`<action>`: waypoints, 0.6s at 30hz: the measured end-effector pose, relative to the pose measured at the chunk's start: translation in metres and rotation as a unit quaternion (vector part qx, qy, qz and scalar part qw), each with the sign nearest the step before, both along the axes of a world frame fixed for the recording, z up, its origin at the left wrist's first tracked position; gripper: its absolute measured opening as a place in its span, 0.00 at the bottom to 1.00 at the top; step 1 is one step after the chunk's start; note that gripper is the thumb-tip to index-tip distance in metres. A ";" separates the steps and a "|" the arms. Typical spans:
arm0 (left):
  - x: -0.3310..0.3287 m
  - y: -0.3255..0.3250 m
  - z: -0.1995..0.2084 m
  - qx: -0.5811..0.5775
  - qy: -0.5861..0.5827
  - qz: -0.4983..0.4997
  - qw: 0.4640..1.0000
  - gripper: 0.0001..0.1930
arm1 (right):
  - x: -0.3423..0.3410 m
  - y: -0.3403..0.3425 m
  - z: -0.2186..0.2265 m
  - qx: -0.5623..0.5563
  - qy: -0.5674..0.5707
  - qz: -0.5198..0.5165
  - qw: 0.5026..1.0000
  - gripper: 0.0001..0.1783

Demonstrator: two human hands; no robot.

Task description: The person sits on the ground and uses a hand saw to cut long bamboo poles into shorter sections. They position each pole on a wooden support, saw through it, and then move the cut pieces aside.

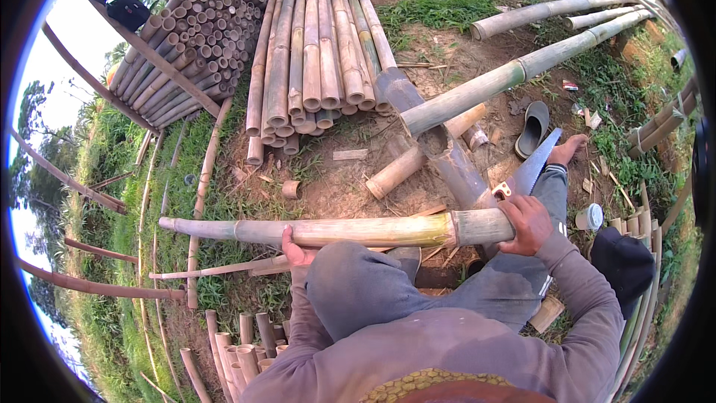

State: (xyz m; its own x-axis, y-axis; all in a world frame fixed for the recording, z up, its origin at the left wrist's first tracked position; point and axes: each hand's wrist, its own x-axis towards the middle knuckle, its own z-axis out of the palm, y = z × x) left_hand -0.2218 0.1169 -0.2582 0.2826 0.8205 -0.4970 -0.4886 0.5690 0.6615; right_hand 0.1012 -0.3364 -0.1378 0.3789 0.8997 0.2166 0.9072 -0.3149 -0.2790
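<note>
Nearest the camera, on the near side of the bamboo pole (350,232), a strip of yellow patterned material (436,383) is seen, possibly part of a hat or a collar. Beyond the pole's right end, a small red-and-white scrap (570,85) is seen on the ground; any writing on it is too small to be read.

The pole is held crosswise just beyond the bent left knee (354,280). It is supported near its middle-left by the left hand (300,252), whose thumb is raised against the near side; the other fingers are hidden, and whether they are spread or pressed together cannot be told. The pole's right end is gripped by the right hand (528,225), its fingers close together and bent over the rim, the elbow held out to the side. Just beyond that end, a saw (531,170) is seen with its handle near the right hand; whether they touch cannot be told.

To the right of the pole, a white cup (589,217) is closed by a lid, its contents hidden. Far beyond the pole's left end, a black bag (128,11) is perched on a slanting rail (153,52). Beyond the pole's middle, long bamboo lengths (313,52) are stacked.
</note>
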 end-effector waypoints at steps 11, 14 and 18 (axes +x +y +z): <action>0.149 -0.054 0.112 0.126 -0.126 -0.397 0.900 0.28 | -0.040 -0.163 0.023 -0.066 0.048 -0.211 0.974 0.46; 0.209 -0.063 0.129 0.146 -0.099 -0.440 0.881 0.28 | -0.070 -0.178 0.038 -0.077 0.125 -0.255 0.956 0.46; 0.285 -0.063 0.134 0.160 0.015 -0.428 0.889 0.32 | -0.092 -0.168 0.051 -0.084 0.277 -0.273 0.917 0.45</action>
